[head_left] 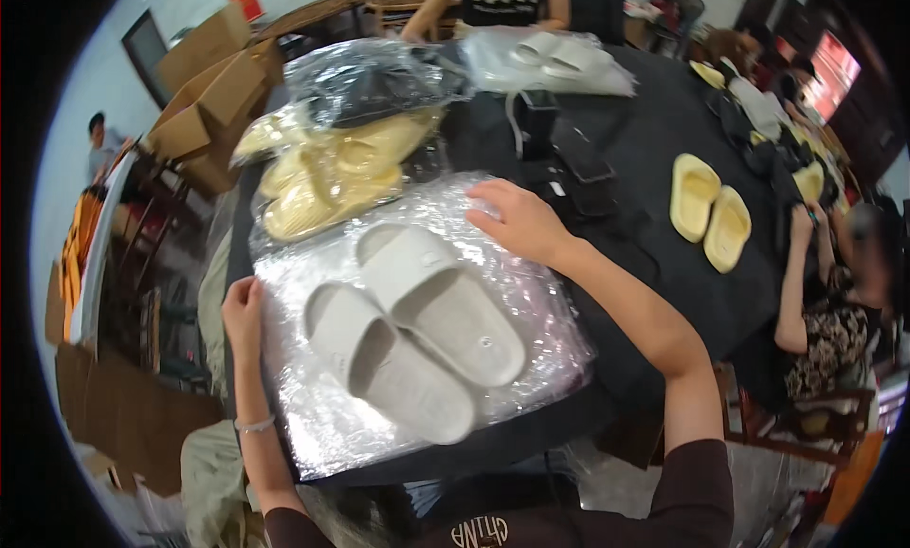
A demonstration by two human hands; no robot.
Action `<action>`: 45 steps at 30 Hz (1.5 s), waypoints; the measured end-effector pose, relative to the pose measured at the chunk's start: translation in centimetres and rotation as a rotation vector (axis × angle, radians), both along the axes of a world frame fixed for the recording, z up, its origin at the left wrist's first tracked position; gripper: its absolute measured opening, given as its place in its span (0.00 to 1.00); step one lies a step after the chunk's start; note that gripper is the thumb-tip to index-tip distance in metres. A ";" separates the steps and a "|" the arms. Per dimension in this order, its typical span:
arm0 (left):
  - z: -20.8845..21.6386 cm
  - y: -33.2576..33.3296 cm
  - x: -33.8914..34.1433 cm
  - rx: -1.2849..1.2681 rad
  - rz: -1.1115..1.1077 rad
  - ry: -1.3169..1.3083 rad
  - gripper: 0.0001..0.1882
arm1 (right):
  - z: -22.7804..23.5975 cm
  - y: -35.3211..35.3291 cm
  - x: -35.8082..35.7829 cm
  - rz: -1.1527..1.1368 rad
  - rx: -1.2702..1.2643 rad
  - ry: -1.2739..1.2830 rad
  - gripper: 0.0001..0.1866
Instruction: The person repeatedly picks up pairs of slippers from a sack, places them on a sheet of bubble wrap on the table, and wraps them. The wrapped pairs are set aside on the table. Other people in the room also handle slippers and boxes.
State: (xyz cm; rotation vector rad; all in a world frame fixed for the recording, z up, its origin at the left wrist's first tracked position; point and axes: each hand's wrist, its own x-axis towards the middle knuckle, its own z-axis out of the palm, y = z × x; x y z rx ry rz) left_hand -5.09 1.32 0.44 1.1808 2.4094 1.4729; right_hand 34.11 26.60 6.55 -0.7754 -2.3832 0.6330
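A pair of light grey slide sandals (431, 306) lies side by side on a stack of shiny transparent plastic bags (313, 425) at the table's near edge. My left hand (244, 309) is closed at the stack's left edge, its fingers curled against the plastic. Across the sandals, my right hand (519, 224) rests at the stack's far right corner, thumb and fingers apart on the plastic. Neither hand touches the sandals. Beyond the stack are cream-yellow slippers (332, 183) in transparent bags, and behind them dark bagged footwear (365, 83).
The table has a black cloth (645, 297). A black box-like stand (536, 121) and dark flat objects (583, 159) lie past my right hand. Yellow slides (708, 211) sit to the right, near a seated person (834, 330). Another person (498, 3) stands opposite, behind white bagged slides (559, 55). Cardboard boxes (209, 102) stand left.
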 end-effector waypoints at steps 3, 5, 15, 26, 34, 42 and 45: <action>1.5 0.2 2.3 0.065 0.060 0.004 0.09 | -0.7 -0.5 -1.4 -0.095 0.162 -0.012 0.24; 1.8 -0.2 2.3 0.075 0.097 0.045 0.09 | -0.2 -0.2 -2.8 -0.120 0.261 0.029 0.24; 1.8 -0.2 0.8 0.152 0.000 -0.192 0.08 | -0.8 2.8 -5.5 -0.081 0.353 0.103 0.06; 1.0 -0.1 3.2 0.010 0.160 0.133 0.09 | -3.7 3.3 -4.9 -0.263 0.393 0.058 0.06; 5.6 -7.6 13.9 -0.357 -0.170 0.624 0.25 | 2.6 -10.1 -0.7 0.060 0.227 -0.283 0.09; 3.1 -8.0 16.1 -0.677 -0.260 0.569 0.29 | -0.5 -13.6 0.9 0.376 0.255 -0.171 0.22; 1.9 -8.3 15.6 -0.668 -0.232 0.612 0.30 | -3.1 -13.5 -2.4 0.378 0.327 0.061 0.32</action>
